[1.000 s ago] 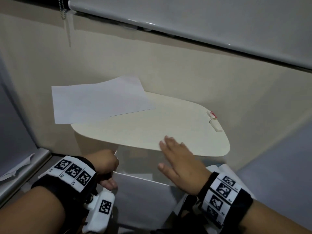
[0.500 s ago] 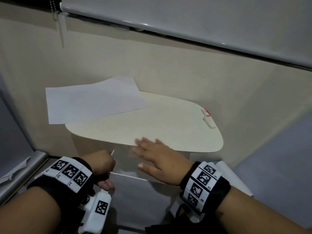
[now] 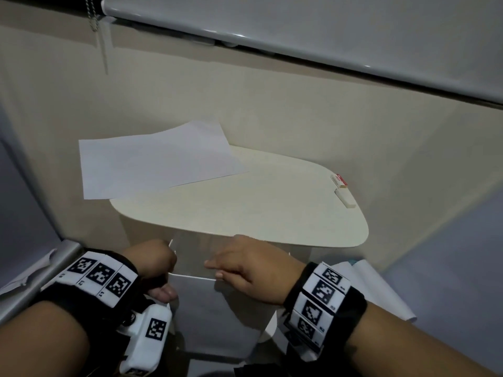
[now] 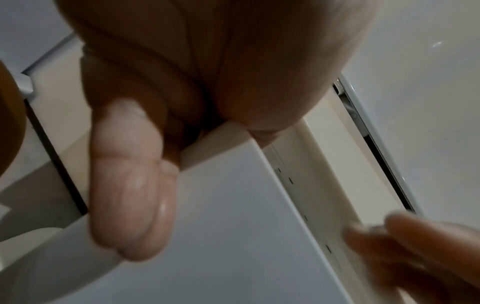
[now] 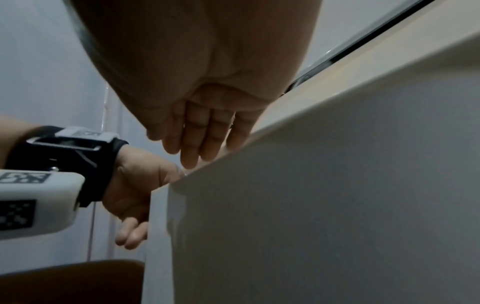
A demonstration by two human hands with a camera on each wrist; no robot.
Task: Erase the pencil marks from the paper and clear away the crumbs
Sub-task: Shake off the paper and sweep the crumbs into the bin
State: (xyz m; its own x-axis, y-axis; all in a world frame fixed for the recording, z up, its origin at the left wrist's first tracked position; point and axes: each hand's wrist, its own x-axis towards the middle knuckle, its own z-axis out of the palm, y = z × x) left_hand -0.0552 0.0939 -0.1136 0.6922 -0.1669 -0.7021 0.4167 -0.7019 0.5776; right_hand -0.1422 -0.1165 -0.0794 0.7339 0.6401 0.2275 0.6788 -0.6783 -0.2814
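Note:
A white sheet of paper [image 3: 155,161] lies on the far left of the small cream table [image 3: 258,208] and overhangs its edge. No pencil marks or crumbs show on it. A white eraser [image 3: 344,197] lies near the table's right edge, beside a red and white sleeve [image 3: 339,180]. Below the table's front edge stands a white bin [image 3: 217,317]. My left hand [image 3: 152,262] grips its left corner, with the thumb [image 4: 130,185] on the outer wall. My right hand [image 3: 245,265] is off the tabletop, its straight fingers [image 5: 202,133] over the bin's rim [image 5: 311,168].
A wall and a window blind [image 3: 326,28] with a bead chain [image 3: 94,14] rise behind the table. Loose white papers [image 3: 367,281] lie on the floor at the right. A grey metal ledge [image 3: 40,268] runs along the left.
My right hand slid flat across the tabletop toward me and to the left, then off the front edge down to the bin's rim. The left hand kept its hold on the bin.

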